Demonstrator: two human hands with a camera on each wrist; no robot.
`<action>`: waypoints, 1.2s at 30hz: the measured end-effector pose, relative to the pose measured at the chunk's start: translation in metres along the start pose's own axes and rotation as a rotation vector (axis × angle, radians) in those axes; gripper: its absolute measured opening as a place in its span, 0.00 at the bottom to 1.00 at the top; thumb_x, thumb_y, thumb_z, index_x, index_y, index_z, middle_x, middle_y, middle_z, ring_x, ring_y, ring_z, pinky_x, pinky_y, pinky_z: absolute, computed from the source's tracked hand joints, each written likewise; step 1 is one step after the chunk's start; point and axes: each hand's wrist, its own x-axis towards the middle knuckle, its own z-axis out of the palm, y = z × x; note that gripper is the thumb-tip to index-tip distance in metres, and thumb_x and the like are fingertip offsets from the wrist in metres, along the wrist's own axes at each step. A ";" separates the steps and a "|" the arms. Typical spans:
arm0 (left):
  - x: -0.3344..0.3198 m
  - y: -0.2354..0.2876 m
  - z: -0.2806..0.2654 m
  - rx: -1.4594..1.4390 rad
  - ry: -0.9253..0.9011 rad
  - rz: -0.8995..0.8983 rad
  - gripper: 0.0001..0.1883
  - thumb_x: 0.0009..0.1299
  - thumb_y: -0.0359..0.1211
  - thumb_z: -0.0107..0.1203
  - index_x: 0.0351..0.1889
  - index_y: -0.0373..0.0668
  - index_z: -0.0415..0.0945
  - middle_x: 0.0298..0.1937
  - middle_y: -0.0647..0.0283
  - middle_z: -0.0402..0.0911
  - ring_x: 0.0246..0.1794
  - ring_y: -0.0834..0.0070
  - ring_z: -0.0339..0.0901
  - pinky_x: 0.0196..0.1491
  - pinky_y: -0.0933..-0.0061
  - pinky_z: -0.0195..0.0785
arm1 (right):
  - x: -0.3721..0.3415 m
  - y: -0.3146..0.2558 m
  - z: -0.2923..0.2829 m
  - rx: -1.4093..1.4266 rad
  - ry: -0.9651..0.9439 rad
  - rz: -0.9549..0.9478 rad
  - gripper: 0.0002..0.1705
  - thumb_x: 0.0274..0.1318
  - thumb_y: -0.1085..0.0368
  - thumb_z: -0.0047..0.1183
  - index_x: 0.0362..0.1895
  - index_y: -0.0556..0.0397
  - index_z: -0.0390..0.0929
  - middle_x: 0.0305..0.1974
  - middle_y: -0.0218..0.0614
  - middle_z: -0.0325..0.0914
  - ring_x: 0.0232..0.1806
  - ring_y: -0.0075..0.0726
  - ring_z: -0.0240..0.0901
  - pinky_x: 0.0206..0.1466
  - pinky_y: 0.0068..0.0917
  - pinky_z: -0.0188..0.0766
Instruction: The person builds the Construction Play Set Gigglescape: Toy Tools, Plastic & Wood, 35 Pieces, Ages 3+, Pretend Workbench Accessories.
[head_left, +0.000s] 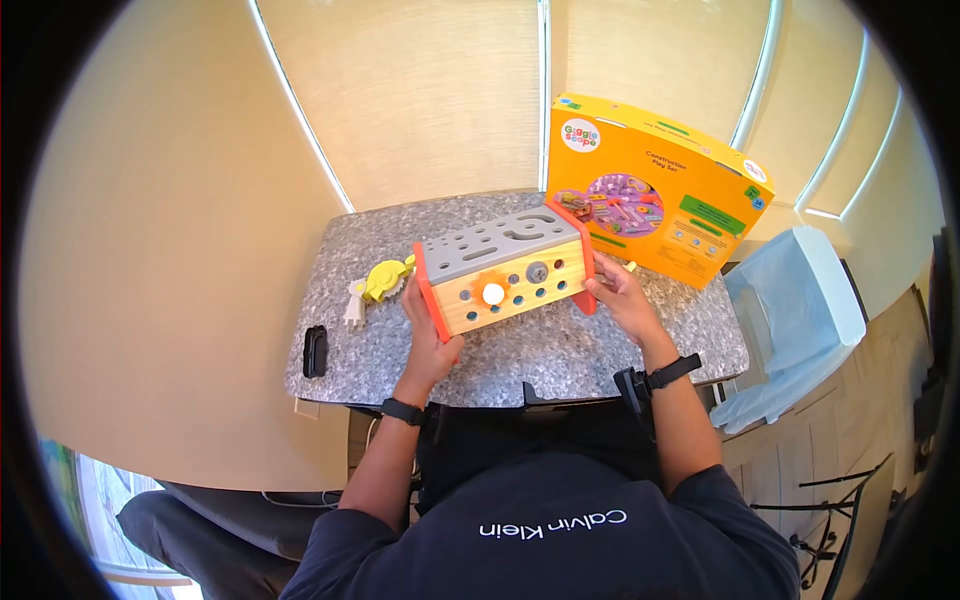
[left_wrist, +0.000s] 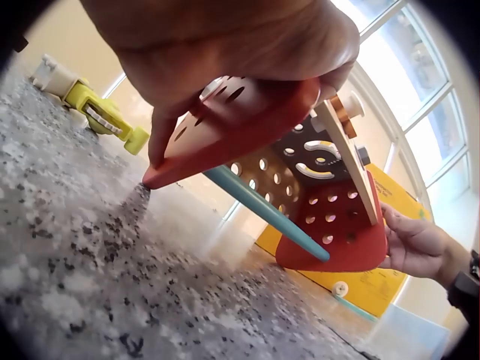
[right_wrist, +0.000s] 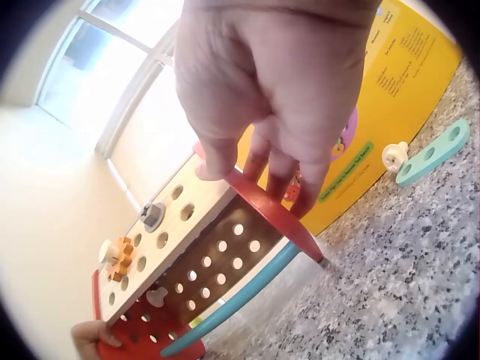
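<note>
A wooden toy workbench [head_left: 515,300] with a grey holed top and red end panels is tilted over the granite table, its light wood side facing me. My left hand [head_left: 428,335] grips the left end panel [left_wrist: 247,127]; my right hand [head_left: 622,295] holds the right end panel [right_wrist: 274,214] by its edge. On the wood side are an orange gear [right_wrist: 120,262] with a white knob [head_left: 493,294] and a grey bolt [right_wrist: 152,216]. Underneath, a teal rod [left_wrist: 262,210] joins the two end panels.
A yellow Construction Play Set box [head_left: 655,190] stands behind on the right. Left of the bench lies a yellow-green toy tool [head_left: 385,280] with a white part, near a black holder [head_left: 315,351]. A teal holed strip [right_wrist: 435,154] and a white screw [right_wrist: 394,156] lie by the box.
</note>
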 end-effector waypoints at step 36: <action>0.053 0.002 -0.018 -0.098 0.001 -0.141 0.32 0.71 0.39 0.49 0.73 0.38 0.61 0.69 0.55 0.66 0.72 0.65 0.62 0.75 0.60 0.54 | -0.013 0.045 -0.010 -0.235 0.091 -0.153 0.30 0.67 0.76 0.54 0.71 0.56 0.65 0.58 0.40 0.79 0.55 0.34 0.80 0.54 0.31 0.79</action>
